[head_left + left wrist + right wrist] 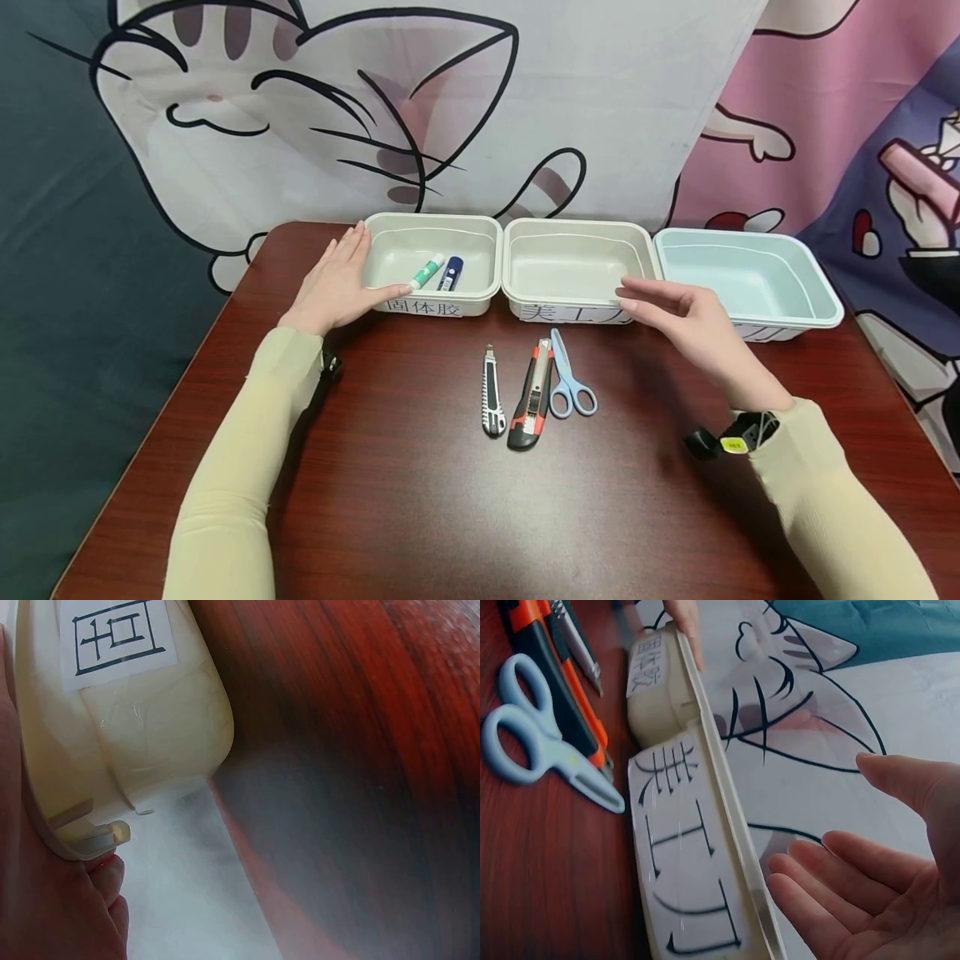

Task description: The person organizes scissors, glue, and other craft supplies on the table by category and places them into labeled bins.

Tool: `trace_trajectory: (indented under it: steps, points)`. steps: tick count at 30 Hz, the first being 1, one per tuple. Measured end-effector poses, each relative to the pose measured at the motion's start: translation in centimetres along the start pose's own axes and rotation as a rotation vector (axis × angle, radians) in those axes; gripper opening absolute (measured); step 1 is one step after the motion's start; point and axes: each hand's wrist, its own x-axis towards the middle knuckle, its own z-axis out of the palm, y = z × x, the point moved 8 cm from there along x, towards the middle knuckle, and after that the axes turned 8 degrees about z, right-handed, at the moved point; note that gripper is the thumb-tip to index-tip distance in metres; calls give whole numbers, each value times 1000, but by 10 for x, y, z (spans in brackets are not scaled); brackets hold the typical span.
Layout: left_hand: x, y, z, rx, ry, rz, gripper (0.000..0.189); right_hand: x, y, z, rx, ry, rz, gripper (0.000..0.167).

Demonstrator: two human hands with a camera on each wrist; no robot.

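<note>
A cloth backdrop (pixel 615 92) printed with a cat fills the top of the frame, and a dark red-brown table (pixel 405 517) spreads below it. Across the table's far edge stand three bins in a row: a pale blue bin (pixel 750 275) at right, a cream middle bin (pixel 577 258) labelled 美工刀, and a cream left bin (pixel 472 233) labelled 固体胶. The left hand (pixel 330 283), left of centre, rests on the left bin's left end, fingers straight and thumb reaching along the front rim. The right hand (pixel 686 321), right of centre, is held loosely open with nothing in it, fingertips near the middle bin's front right corner. Just below the middle bin, near the frame's centre, lie a red-and-black cutter (pixel 531 398), light blue scissors (pixel 566 381) just to its right, and a slimmer black-and-white cutter (pixel 491 396) on its left. Smallest are a green glue stick (pixel 427 272) and a dark blue glue stick (pixel 451 273), side by side inside the left bin.
</note>
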Motion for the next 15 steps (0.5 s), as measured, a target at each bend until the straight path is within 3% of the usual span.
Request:
trace_trajectory:
  steps: [8, 15]
  points:
    - [0, 2, -1, -4, 0, -3, 123, -13, 17, -22, 10, 28, 16, 46]
    - [-1, 2, -1, -2, -3, -6, 123, -25, 34, -47, -38, 72, 95, 53]
